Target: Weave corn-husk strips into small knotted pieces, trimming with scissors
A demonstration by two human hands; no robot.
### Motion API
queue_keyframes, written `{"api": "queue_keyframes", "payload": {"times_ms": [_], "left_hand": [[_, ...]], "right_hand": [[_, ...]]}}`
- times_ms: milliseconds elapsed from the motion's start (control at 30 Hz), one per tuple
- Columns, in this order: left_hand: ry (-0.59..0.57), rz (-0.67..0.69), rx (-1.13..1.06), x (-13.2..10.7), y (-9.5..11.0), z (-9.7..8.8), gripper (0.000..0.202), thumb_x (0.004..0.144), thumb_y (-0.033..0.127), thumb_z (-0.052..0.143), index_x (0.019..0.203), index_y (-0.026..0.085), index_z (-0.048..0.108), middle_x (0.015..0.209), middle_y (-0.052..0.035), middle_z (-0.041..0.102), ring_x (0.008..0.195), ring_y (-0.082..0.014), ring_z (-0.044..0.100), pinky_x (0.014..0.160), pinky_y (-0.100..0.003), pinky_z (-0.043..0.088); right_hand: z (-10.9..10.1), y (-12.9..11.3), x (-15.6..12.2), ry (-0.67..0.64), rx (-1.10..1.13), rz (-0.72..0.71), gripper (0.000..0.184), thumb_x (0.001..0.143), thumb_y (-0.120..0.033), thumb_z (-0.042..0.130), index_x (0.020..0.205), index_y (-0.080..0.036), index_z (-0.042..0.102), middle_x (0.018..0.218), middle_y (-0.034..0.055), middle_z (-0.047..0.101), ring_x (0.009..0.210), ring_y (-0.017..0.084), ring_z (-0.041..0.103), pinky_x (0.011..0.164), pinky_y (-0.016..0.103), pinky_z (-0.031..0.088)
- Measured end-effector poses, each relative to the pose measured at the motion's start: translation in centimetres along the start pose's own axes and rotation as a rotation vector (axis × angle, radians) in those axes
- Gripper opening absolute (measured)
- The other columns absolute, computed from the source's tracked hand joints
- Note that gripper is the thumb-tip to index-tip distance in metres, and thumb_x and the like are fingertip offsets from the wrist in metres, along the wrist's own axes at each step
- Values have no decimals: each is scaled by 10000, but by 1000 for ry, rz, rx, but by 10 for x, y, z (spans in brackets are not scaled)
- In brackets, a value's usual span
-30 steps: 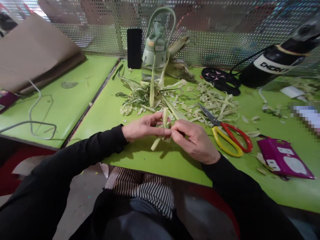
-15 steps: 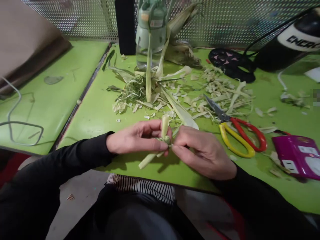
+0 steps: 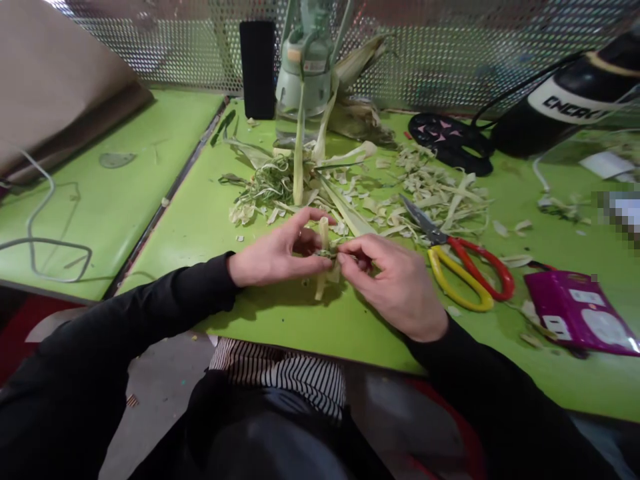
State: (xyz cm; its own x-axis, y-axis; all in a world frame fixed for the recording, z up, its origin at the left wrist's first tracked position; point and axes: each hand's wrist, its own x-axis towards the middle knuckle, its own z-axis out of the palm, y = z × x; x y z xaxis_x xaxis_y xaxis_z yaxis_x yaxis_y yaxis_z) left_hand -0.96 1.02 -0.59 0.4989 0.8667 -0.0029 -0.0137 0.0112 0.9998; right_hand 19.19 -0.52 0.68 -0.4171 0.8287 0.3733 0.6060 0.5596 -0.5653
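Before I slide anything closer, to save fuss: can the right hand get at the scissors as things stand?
Probably yes: the scissors lie beside the right hand, yellow handle closest, nothing visible between. Its fingertips are pinched at the husk piece, though, so it would likely leave that first.

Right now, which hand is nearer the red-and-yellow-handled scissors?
Right: the right hand is just left of the scissors; the left hand is farther left, holding the husk bundle.

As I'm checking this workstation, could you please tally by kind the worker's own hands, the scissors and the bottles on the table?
Hands: 2 (left hand, right hand)
Scissors: 1
Bottles: 2 (pale green bottle, black bottle)
Total: 5
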Motion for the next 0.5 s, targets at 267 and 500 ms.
{"api": "queue_keyframes", "payload": {"times_ms": [267, 500], "left_hand": [[-99, -88, 20, 8, 4, -11, 231, 787, 312, 721, 889, 140, 606, 843, -36, 653, 781, -132, 615, 735, -270, 485], [-46, -16, 368, 12, -2, -2, 129, 784, 239, 648, 845, 129, 620, 689, 26, 552, 612, -81, 473, 582, -222, 391]], "right_hand": [[-3, 1, 1, -90, 75, 126, 83, 863, -202, 581, 781, -207, 595, 642, -19, 567, 540, 112, 491, 499, 253, 395], [6, 2, -3, -3, -185, -151, 116, 895, -156, 574, 792, -207, 562, 691, 25, 625, 620, 167, 585, 580, 307, 441]]}}
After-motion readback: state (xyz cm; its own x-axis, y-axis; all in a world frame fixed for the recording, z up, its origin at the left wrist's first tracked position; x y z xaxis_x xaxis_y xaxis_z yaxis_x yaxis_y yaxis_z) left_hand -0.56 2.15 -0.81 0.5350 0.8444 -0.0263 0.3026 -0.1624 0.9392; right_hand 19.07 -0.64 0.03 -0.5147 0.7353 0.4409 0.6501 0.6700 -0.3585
